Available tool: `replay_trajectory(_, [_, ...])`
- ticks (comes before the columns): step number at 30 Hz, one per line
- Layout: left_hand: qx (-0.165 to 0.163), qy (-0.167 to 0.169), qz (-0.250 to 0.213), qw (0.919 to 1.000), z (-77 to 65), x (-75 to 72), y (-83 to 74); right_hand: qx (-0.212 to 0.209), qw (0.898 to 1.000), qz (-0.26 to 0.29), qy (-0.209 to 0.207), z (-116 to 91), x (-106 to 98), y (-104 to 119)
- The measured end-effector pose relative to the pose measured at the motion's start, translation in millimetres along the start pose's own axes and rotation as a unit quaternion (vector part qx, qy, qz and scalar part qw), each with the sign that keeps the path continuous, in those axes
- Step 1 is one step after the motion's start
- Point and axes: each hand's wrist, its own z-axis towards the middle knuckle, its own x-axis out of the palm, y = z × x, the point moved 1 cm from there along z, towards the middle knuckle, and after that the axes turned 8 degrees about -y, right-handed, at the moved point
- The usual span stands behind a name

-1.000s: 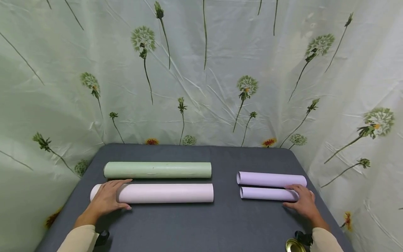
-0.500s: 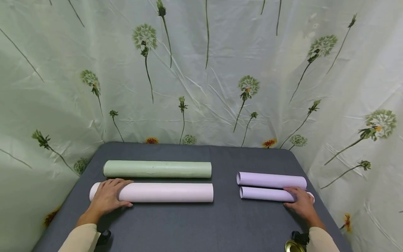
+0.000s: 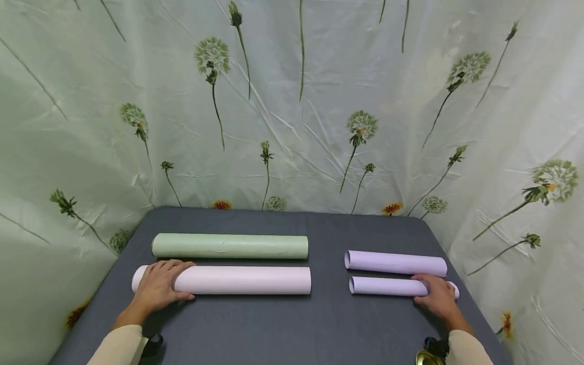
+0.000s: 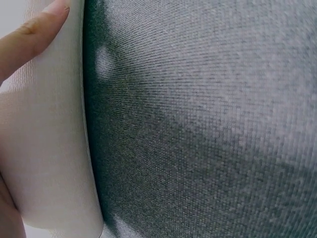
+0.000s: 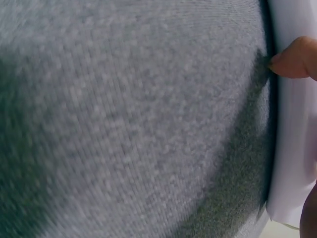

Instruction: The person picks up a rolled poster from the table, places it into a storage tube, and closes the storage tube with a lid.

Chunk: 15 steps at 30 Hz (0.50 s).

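My left hand [image 3: 158, 288] grips a pale pink paper roll [image 3: 246, 280] near its left end, fingers over the top and thumb along the near side. In the left wrist view the thumb [image 4: 37, 34] lies on the roll's surface. At the right of the table my right hand [image 3: 437, 296] holds the nearer of two lavender paper rolls [image 3: 385, 286] close to its right end. Its thumb [image 5: 294, 58] presses the roll's near side in the right wrist view. The farther lavender roll [image 3: 397, 262] lies just behind, with a narrow gap between them.
A thicker light green roll [image 3: 230, 246] lies behind the pink one. The dark grey cloth-covered table [image 3: 283, 329] ends at a curtain [image 3: 292, 126] with dandelion prints. A round gold-coloured object [image 3: 428, 358] shows beside the right wrist.
The nearer lavender roll has come slightly toward me with my right hand, widening its gap from the farther one. The left hand keeps its place on the pink roll.
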Motion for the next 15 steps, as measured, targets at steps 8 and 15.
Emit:
replay_trajectory(8, [-0.003, 0.003, -0.005, 1.0000, 0.3, 1.0, -0.1, 0.007, 0.999, -0.006, 0.033, 1.0, 2.1, 3.9])
replay_trajectory(15, [-0.006, 0.006, 0.000, 1.0000, 1.3, 2.0, 1.2, 0.004, 0.999, -0.009, 0.034, 1.1, 2.4, 6.6])
